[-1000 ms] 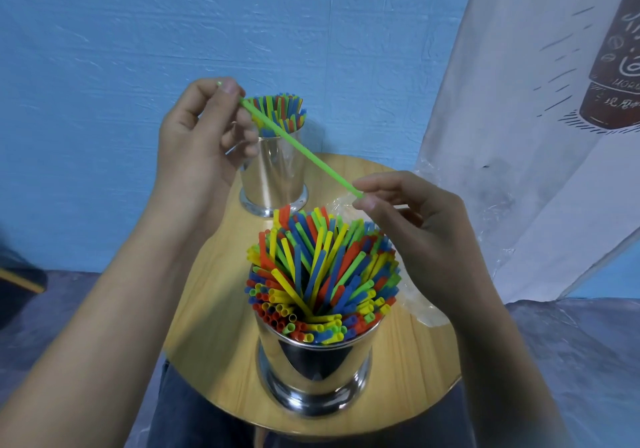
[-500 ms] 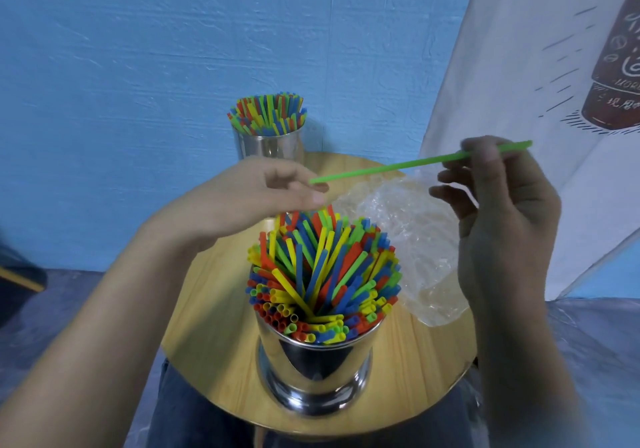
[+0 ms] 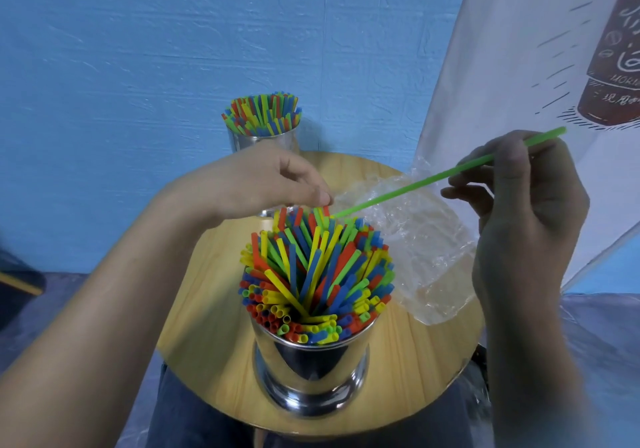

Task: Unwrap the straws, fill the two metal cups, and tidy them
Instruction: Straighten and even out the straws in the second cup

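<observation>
Step in hand, as judged: filling, close to done, with 1 loose straw left to seat and tidying to follow.

Layout, largest item first:

- Round wooden table: carries 2 cups and 1 wrapper.
- Clear plastic wrapper: empty, crumpled, flat on the table, right of the near cup and behind it.
- Near metal cup: upright at the near edge, packed to the rim with red, yellow, blue and green straws, fanned out, tops uneven.
- Far metal cup: upright at the far edge, likewise full, lower part hidden behind the left hand.
- Right hand: thumb and forefinger clamped on the green straw close to its far right end.
- Left hand: above the far rim of the near cup, fingers loosely curled, thumb tip just beside the low end of the green straw; contact impossible to tell.
- Green straw: thin, straight, slanting down to the left, low tip at the far side of the near bundle, not yet inserted.

Next move, as judged: raise upright, steer the low tip into a gap, press down gently. Expect little free room. Avoid kinking the tube.
</observation>
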The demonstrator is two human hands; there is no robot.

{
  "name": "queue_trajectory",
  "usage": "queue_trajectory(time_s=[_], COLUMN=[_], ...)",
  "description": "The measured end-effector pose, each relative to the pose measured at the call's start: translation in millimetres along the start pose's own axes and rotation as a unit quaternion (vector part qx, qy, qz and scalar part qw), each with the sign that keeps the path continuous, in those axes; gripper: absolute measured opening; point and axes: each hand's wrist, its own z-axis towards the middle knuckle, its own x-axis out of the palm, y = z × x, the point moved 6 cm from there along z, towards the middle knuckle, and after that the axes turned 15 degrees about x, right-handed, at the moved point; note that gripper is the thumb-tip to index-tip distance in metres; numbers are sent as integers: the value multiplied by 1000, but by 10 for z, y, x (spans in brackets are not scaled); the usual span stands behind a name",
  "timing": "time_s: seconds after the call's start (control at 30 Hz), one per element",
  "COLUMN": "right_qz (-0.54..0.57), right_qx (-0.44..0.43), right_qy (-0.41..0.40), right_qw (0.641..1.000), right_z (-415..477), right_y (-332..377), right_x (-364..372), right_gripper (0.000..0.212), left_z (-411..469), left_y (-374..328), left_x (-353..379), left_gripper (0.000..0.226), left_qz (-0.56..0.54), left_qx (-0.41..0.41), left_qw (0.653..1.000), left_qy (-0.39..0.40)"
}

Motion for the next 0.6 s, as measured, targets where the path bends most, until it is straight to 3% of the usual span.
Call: queue_trajectory(time_s=[0.13,0.2,0.3,0.37,0.47,0.6], right_qz=[-43,-61,-43,-50,-136,-181], right_qx=[37,42,33,29,33,53], right_qy=[57,94,104,109,149,185], right_qw=[997,993,993,992,979,964], right_z=[-30,-75,-148,-164,-171,-168], right_y=[-23,-38,-43,-64,-172,-274], right_x=[161,270,367,406,489,547], right_gripper=[15,11,30,36,19,4], left_z=[-33,-100,-226,-295,-360,-330], left_y=[-90,-125,-112,-68,35,169], left_x=[-291,-457,-626,-677,-673,-478], left_gripper=[10,13,15,16,18,20], left_qz=[-50,-102,-170,-211,-264,-337], left_qx=[94,137,155,147,124,86], left_qw=[976,939,877,846,813,802], left_qy=[-192,-298,-421,-468,-505,-486])
